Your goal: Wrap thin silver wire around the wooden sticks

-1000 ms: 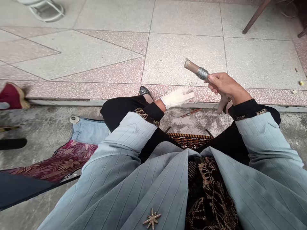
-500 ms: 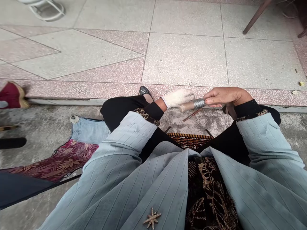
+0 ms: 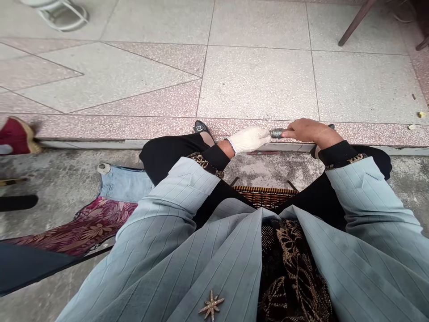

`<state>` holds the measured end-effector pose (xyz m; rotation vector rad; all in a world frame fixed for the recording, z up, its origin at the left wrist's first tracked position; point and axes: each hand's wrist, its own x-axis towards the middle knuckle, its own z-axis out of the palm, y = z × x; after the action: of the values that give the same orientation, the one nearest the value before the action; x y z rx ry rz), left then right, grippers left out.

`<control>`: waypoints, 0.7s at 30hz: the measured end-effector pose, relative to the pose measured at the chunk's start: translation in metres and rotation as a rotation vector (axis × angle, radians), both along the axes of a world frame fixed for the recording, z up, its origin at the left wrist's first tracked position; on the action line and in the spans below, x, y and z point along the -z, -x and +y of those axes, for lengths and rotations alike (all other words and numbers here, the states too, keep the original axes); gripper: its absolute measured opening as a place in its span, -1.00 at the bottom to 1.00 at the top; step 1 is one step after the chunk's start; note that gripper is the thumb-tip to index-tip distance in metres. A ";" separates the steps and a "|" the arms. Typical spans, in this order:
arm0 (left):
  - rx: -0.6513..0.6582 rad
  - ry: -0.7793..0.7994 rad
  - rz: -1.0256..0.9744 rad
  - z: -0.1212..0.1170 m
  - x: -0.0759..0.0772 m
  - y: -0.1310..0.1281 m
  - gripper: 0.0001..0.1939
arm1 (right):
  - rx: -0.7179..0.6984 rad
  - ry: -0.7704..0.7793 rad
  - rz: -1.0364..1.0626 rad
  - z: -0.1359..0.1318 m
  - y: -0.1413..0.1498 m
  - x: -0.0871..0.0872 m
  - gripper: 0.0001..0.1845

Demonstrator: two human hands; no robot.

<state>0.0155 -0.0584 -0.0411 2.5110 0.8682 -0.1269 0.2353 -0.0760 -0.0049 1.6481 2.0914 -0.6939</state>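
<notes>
At the speckled tiled floor's (image 3: 258, 85) edge, a wire-wound stick (image 3: 276, 133) spans both hands: the gloved left hand (image 3: 253, 139) curled round one end, the bare right hand (image 3: 306, 132) closed firmly round the other.

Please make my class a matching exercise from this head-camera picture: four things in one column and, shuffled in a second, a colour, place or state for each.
Column 1
1. Left hand
2. Right hand
3. Wire coil
4. Shoe at the picture's left edge

Column 2
A. Silvery grey, showing between the two hands
B. Red, with a tan sole
C. Wearing a white glove
D. Bare, coming out of a black cuff

Right pairs: 1-C, 2-D, 3-A, 4-B
</notes>
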 end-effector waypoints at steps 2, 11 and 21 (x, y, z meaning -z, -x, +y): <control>-0.051 0.105 -0.069 -0.001 -0.002 0.000 -0.61 | 0.056 -0.067 0.001 0.001 0.001 0.001 -0.46; -0.126 0.392 -0.368 -0.004 -0.007 0.006 -0.63 | 0.302 -0.232 0.363 0.007 -0.016 0.005 -0.57; -0.167 0.753 -0.666 -0.016 -0.016 0.001 -0.65 | 0.486 -0.024 1.174 -0.010 -0.004 -0.018 -0.40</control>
<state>0.0150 -0.0743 -0.0250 1.6034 0.5858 0.3565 0.2389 -0.0860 0.0126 2.0290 2.2960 -2.2205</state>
